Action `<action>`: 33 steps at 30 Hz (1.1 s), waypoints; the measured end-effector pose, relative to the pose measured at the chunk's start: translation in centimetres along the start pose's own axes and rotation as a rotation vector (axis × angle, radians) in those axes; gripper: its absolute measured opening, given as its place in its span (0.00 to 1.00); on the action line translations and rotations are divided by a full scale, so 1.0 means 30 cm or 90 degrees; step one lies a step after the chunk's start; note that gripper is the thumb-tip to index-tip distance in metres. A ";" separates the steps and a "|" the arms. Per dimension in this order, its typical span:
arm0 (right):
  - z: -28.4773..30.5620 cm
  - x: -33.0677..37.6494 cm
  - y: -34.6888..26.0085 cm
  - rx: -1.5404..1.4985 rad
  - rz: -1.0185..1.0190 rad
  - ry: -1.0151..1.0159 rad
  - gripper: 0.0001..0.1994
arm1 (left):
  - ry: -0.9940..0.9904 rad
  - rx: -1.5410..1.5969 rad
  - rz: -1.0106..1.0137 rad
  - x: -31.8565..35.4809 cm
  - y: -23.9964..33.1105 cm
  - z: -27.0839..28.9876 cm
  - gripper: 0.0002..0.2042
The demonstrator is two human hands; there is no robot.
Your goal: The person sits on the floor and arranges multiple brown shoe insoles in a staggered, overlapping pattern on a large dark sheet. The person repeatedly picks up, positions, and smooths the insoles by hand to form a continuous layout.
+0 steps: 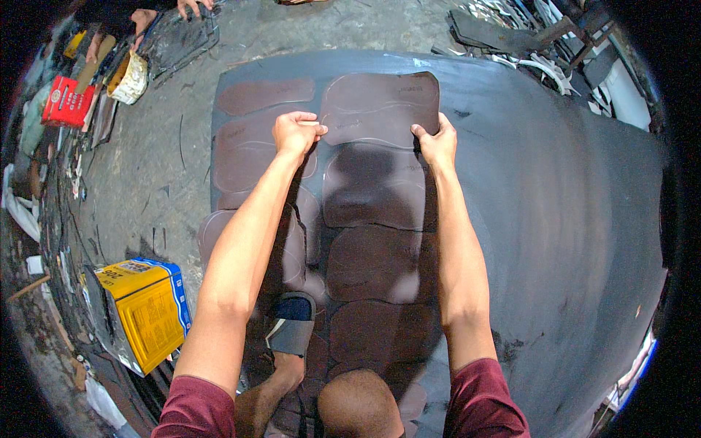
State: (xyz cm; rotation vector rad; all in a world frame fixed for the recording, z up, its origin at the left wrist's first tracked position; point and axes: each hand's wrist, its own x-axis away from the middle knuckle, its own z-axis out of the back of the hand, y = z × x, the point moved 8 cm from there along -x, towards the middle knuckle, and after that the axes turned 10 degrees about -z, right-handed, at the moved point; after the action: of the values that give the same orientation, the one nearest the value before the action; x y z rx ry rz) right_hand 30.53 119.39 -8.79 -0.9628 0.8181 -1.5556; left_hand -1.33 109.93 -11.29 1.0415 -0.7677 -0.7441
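Both my hands are at a flat brown sheet piece (380,109) with rounded ends and thin curved outlines like shoe soles. My left hand (298,135) pinches its left edge, fingers curled closed. On its lower right edge, my right hand (438,142) grips with the thumb on top and fingers beneath. Just below lies a similar brown piece (376,193), partly in shadow, then another brown piece (380,263) in the same column. To the left, more brown pieces (244,157) lie in a second column, partly covered by my left arm.
A large dark sheet (555,219) spreads under the pieces and far to the right. My sandalled foot (292,328) rests on the pieces. At left stand a yellow tin (150,314), a red can (67,102) and a whitish bucket (130,79). Another person's hand (193,7) shows at the top.
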 end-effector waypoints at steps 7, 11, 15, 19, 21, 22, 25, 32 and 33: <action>-0.092 0.213 -0.239 0.531 0.161 0.426 0.46 | 0.109 -0.723 -0.342 0.212 0.077 -0.073 0.18; -0.495 0.153 -0.289 0.427 0.538 -0.048 0.27 | 0.070 -0.670 -0.335 0.229 0.074 -0.150 0.23; -0.433 -0.088 -0.206 0.619 0.334 -0.154 0.29 | -0.127 -0.295 -0.183 0.099 0.017 0.023 0.21; -0.168 -0.001 -0.040 0.538 0.212 0.078 0.36 | 0.067 -0.510 -0.366 0.310 0.043 0.514 0.26; -0.181 0.211 -0.037 0.545 0.172 0.013 0.40 | 0.186 -0.650 -0.134 0.499 -0.196 0.873 0.34; -0.153 0.233 -0.022 0.591 0.199 0.049 0.40 | 0.145 -0.563 0.022 0.553 -0.325 0.955 0.39; -0.114 0.232 -0.003 0.630 0.167 0.035 0.42 | 0.067 -0.414 0.273 0.687 -0.442 0.939 0.54; -0.088 0.171 -0.007 0.607 0.102 -0.106 0.42 | -0.084 -0.131 0.033 0.791 0.118 0.870 0.19; -0.059 0.188 -0.013 0.652 0.103 -0.105 0.41 | -0.114 -0.040 0.083 0.854 0.204 0.781 0.20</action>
State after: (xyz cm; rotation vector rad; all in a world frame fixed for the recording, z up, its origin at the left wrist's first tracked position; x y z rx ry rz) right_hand 28.24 113.93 -8.33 -0.2451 -0.0723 -1.4479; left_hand -6.35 79.93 6.54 0.8679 -0.9507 -0.7503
